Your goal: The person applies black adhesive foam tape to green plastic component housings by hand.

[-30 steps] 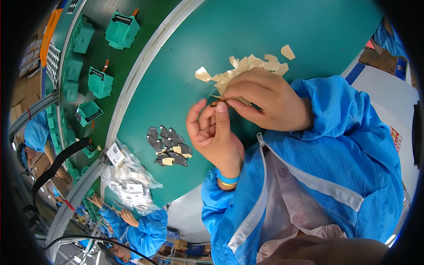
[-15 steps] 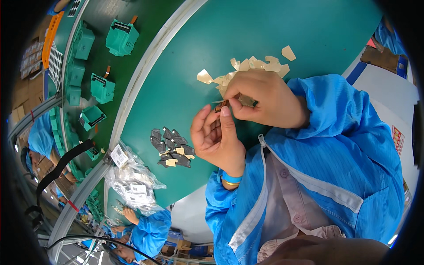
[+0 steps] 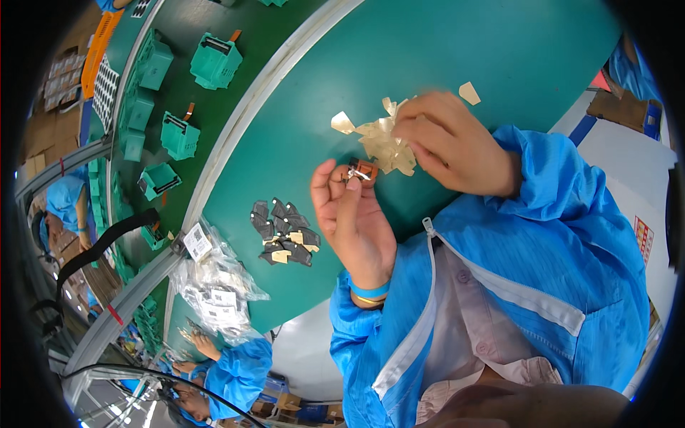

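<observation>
My left hand (image 3: 353, 217) holds a small dark component with an orange part (image 3: 362, 172) between thumb and fingertips, above the green table (image 3: 457, 50). My right hand (image 3: 449, 143) has its fingers down on a pile of tan paper scraps (image 3: 382, 143), apart from the left hand. A cluster of small dark flat parts (image 3: 284, 234), some with tan stickers, lies on the table left of my left hand. Both arms wear blue sleeves.
Clear plastic bags with labels (image 3: 214, 285) lie at the table edge. A conveyor at the left carries green box-shaped housings (image 3: 178, 135). A loose scrap (image 3: 469, 93) lies beyond my right hand. Another person in blue (image 3: 235, 360) works below, one more at far left.
My right hand has pulled away from the left hand and moved up-right onto the scrap pile. The left hand keeps the small component, which now shows clearly.
</observation>
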{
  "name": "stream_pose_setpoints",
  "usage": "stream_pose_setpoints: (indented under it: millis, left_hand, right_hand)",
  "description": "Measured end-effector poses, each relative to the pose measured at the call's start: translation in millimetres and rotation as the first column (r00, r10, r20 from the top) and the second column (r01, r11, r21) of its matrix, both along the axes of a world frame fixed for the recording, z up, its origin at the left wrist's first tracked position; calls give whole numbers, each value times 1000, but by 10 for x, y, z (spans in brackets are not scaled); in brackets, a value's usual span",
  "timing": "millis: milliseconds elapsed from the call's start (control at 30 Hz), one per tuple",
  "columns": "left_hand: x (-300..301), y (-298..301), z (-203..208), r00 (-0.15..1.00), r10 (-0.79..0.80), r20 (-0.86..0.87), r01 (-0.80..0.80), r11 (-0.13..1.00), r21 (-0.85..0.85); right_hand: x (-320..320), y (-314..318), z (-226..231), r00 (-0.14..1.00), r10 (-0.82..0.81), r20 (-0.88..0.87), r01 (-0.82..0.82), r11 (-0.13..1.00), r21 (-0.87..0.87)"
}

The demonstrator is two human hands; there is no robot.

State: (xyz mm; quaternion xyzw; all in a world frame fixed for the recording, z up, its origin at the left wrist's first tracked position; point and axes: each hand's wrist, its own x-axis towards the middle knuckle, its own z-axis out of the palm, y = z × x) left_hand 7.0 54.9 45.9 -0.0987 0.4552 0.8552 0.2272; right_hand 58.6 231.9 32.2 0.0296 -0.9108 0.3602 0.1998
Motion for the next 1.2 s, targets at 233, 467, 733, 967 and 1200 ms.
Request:
stream_pose_setpoints:
  millis: [233, 467, 733, 967, 1200]
  left_hand:
    - [-12, -14, -14, 987, -74, 143, 51, 986, 161]
    - [-180, -259, 120, 908, -181, 379, -81, 811, 580]
    - [-246, -381, 88, 976, 18, 216, -121, 873, 473]
    - [-206, -399, 179, 970, 114, -213, -120, 993, -18]
    - [-308, -312, 355, 765, 20, -643, -344, 857, -383]
  right_hand:
    - [-124, -192, 211, 951, 157, -266, -55, 933, 356]
    - [-554, -17, 438, 598, 703, -385, -276, 631, 725]
    - [-2560, -287, 102, 901, 410, -142, -307, 833, 460]
    - [-2736, -365, 130, 920, 328, 216, -348, 936, 61]
    - [-1252, -221, 605, 743, 641, 191, -22, 309, -951]
